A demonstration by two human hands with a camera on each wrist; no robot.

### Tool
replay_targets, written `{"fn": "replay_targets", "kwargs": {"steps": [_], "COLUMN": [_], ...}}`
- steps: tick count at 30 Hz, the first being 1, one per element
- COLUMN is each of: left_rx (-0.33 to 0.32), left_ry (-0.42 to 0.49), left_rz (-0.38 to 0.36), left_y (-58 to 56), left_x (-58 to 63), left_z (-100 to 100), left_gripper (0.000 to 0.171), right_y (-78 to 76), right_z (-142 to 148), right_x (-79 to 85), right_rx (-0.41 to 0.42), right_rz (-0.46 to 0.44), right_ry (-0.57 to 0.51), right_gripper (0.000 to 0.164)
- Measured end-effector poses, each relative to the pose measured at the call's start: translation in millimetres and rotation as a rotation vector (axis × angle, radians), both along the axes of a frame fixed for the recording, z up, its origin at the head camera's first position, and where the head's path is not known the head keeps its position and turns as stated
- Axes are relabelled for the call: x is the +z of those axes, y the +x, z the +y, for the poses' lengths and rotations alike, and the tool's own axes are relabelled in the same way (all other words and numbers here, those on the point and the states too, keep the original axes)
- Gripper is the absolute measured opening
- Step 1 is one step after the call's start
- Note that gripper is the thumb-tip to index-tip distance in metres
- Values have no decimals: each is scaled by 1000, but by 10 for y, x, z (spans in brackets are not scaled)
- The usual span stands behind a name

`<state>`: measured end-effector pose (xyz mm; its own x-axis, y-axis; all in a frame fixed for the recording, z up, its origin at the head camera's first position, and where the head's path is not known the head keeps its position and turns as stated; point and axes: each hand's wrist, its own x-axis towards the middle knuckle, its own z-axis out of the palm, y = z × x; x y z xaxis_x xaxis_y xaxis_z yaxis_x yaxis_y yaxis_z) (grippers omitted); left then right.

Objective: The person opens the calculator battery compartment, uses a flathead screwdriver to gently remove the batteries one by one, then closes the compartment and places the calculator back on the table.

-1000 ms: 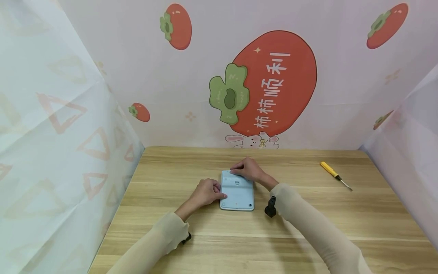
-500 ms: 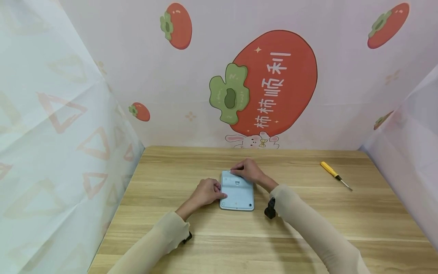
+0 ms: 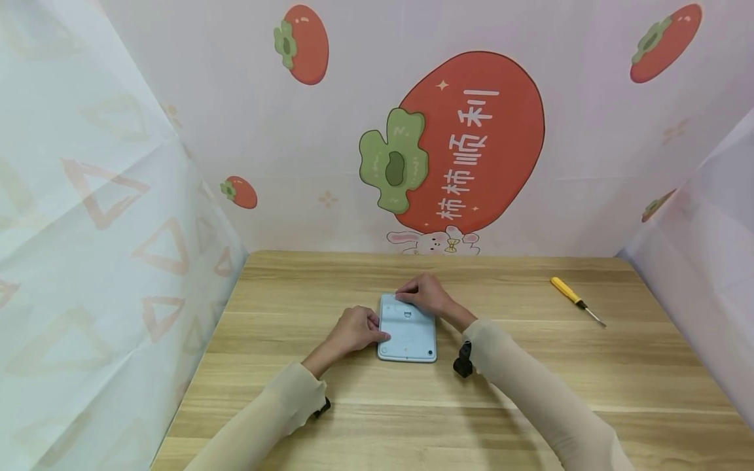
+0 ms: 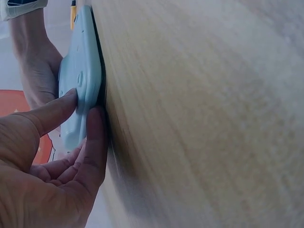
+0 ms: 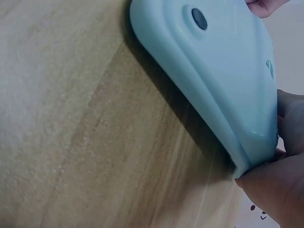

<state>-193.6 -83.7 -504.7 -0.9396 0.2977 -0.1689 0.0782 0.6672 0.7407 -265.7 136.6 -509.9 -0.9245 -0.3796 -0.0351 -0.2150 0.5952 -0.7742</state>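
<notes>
**Light-blue device (image 3: 406,337) pinched by both my grips**

My left grip (image 3: 355,329) is closed on the device's left long edge: thumb on the upper face, index finger low along the rim. My right grip (image 3: 430,294) pinches the far end, near the far right corner. Device sits mid-bench (image 3: 636,373), back face up, long side running away from me; can't tell if it lies fully flat. Small recess (image 3: 408,314) in its far half, dark round foot (image 5: 199,19) at the near right corner. Yellow-handled screwdriver (image 3: 567,292) lies on the bench, well apart to my right, handle toward the backdrop (image 3: 324,131), tip angled toward me and outward. Backdrop has a persimmon print. Beige sleeves (image 3: 277,409) on both arms, black mount (image 3: 463,360) at my right wrist.
</notes>
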Motion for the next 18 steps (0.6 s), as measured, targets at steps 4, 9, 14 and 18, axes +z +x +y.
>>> {"fn": "replay_targets", "kwargs": {"steps": [4,9,14,18], "left_rx": [10,8,8,9], "left_ry": [-1,-5,-16,-39], "left_rz": [-3,-12,-14,-12], "left_y": [1,7,22,28], "left_x": [-2,9,29,49], "left_z": [-2,5,13,19], "left_gripper": [26,27,29,32], "right_y": [13,22,28,30], "right_z": [-12,-21,-31,-34], "right_x": [-13,-27,-29,-19], "right_rx": [-2,-14,-17,-18], "right_rz": [5,16,22,20], "right_ry": [5,9,10,19], "right_gripper": [12,11,11,11]}}
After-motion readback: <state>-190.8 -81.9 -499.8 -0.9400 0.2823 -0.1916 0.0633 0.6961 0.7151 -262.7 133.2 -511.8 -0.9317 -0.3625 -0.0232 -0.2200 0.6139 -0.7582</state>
